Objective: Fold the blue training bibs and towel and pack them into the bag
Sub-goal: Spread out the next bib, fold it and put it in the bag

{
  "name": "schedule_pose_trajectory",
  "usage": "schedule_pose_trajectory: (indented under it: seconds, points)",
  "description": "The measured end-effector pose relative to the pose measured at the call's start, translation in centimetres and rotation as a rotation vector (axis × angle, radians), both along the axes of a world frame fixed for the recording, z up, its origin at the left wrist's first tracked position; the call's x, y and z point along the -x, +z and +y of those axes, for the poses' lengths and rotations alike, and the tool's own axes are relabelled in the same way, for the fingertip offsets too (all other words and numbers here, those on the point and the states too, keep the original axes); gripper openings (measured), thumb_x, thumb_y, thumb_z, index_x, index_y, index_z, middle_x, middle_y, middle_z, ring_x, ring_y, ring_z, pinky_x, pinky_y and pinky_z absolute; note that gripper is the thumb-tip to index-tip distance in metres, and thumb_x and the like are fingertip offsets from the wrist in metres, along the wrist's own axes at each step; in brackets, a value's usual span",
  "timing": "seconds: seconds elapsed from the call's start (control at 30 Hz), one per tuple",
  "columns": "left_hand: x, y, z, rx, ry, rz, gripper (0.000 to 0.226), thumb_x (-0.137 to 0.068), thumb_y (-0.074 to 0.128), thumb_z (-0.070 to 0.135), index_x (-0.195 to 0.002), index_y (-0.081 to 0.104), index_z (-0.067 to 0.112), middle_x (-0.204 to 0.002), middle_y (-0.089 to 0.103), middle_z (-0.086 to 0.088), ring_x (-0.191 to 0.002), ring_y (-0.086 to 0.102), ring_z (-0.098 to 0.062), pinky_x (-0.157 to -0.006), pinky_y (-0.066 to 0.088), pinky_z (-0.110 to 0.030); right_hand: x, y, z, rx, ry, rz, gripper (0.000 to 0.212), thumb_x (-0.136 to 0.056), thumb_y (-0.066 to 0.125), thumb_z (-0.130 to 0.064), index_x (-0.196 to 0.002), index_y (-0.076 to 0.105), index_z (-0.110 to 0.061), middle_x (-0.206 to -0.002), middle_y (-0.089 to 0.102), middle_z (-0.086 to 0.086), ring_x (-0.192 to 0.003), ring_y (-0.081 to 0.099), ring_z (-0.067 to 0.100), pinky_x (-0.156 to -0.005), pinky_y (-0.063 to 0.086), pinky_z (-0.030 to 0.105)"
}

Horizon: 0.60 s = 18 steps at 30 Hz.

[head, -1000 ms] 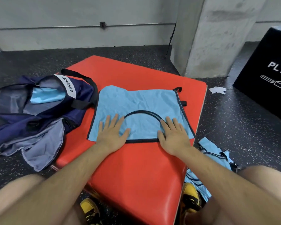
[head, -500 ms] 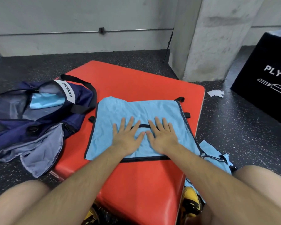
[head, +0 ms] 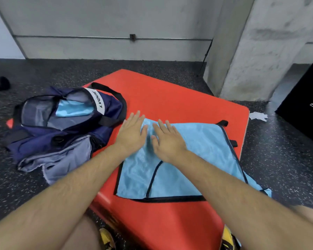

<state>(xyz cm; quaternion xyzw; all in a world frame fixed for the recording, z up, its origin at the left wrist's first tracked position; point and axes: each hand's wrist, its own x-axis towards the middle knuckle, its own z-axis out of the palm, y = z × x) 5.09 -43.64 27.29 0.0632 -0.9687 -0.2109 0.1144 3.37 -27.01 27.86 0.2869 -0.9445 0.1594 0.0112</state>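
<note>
Both hands flat on a blue bib (head: 197,159) spread over the red mat (head: 170,98).
Most of the cloth lies toward me and to the right of my fingers. My left hand (head: 132,134) and right hand (head: 167,141) press its far left corner, fingers straight and slightly apart. The open bag (head: 65,123) lies to the left, nearest my left hand.

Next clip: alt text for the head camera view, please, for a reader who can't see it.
A left hand and right hand press flat, side by side, on a light blue bib with black trim spread on a red mat. An open navy bag lies to the left, with blue fabric inside.
</note>
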Motion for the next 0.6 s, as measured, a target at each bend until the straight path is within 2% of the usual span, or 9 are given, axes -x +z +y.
schedule_pose_trajectory:
  seconds: [0.07,0.1,0.17,0.2,0.23,0.33,0.43,0.5,0.6]
  points:
    - [0.7,-0.2,-2.7,-0.106,0.079,0.044,0.046,-0.105,0.040,0.019,-0.148,0.039,0.002,-0.157,0.033,-0.017,-0.148,0.026,-0.029,-0.121,0.018,-0.040,1.1,-0.1,-3.3,0.054,0.025,-0.007,0.056,-0.106,0.028,-0.035,-0.159,0.017,-0.020,-0.167,0.008,0.001,-0.154,0.002,0.025,-0.125,0.002,0.039]
    - [1.0,-0.3,-3.6,-0.144,0.109,0.042,0.041,-0.102,0.042,0.011,-0.140,0.046,-0.003,-0.146,0.045,-0.023,-0.139,0.038,-0.033,-0.117,0.026,-0.040,1.7,-0.4,-4.7,0.087,0.025,-0.019,0.056,-0.105,0.029,-0.033,-0.159,0.017,-0.021,-0.167,0.009,0.001,-0.154,0.003,0.024,-0.125,0.003,0.039]
    - [1.3,-0.8,-4.9,-0.228,0.138,-0.003,0.025,-0.092,0.047,-0.003,-0.114,0.059,-0.006,-0.110,0.063,-0.022,-0.104,0.056,-0.033,-0.096,0.041,-0.044,2.8,-1.2,-6.6,0.134,0.009,-0.054,0.056,-0.106,0.029,-0.032,-0.159,0.016,-0.020,-0.167,0.009,0.000,-0.154,0.004,0.022,-0.125,0.004,0.037]
    - [1.3,-1.0,-5.2,-0.271,0.141,-0.037,0.018,-0.088,0.049,-0.005,-0.102,0.060,-0.005,-0.094,0.064,-0.018,-0.089,0.057,-0.031,-0.086,0.045,-0.045,3.1,-1.8,-7.1,0.144,0.001,-0.076,0.056,-0.106,0.028,-0.031,-0.159,0.015,-0.019,-0.167,0.010,0.000,-0.154,0.004,0.021,-0.125,0.004,0.036]
    - [1.3,-1.1,-5.5,-0.308,0.127,-0.067,0.014,-0.086,0.052,-0.003,-0.097,0.061,-0.003,-0.088,0.066,-0.015,-0.083,0.059,-0.029,-0.083,0.047,-0.046,3.3,-2.5,-7.3,0.149,-0.004,-0.095,0.056,-0.106,0.028,-0.030,-0.159,0.015,-0.017,-0.167,0.010,0.002,-0.154,0.005,0.020,-0.124,0.004,0.034]
    - [1.3,-1.1,-5.8,-0.409,0.059,-0.088,0.022,-0.087,0.057,0.012,-0.105,0.067,0.003,-0.102,0.072,-0.008,-0.097,0.066,-0.025,-0.090,0.050,-0.033,3.3,-4.7,-7.4,0.106,-0.004,-0.102,0.057,-0.107,0.028,-0.031,-0.159,0.014,-0.013,-0.166,0.011,0.004,-0.154,0.005,0.018,-0.125,0.002,0.033]
    - [1.5,-0.6,-5.8,-0.410,0.026,-0.087,0.033,-0.090,0.048,-0.004,-0.116,0.066,0.004,-0.109,0.065,0.001,-0.101,0.059,-0.014,-0.084,0.036,-0.011,3.5,-5.5,-7.5,0.056,-0.005,-0.098,0.058,-0.107,0.024,-0.036,-0.159,0.013,-0.014,-0.167,0.011,0.001,-0.154,0.004,0.015,-0.125,0.000,0.034]
    - [1.9,-0.8,-5.9,-0.406,0.019,-0.088,0.035,-0.088,0.048,-0.006,-0.115,0.067,0.007,-0.109,0.066,0.002,-0.100,0.058,-0.012,-0.085,0.037,-0.012,3.7,-5.5,-7.5,0.048,0.003,-0.108,0.058,-0.107,0.021,-0.039,-0.160,0.011,-0.016,-0.167,0.009,-0.002,-0.153,0.002,0.013,-0.125,-0.001,0.034]
    - [2.3,-1.0,-5.9,-0.389,0.053,-0.088,0.027,-0.085,0.054,-0.002,-0.103,0.069,0.011,-0.099,0.070,-0.002,-0.095,0.063,-0.018,-0.090,0.047,-0.028,3.7,-5.7,-7.4,0.059,0.016,-0.104,0.059,-0.106,0.019,-0.045,-0.160,0.012,-0.020,-0.167,0.009,-0.003,-0.153,0.000,0.012,-0.125,-0.001,0.034]
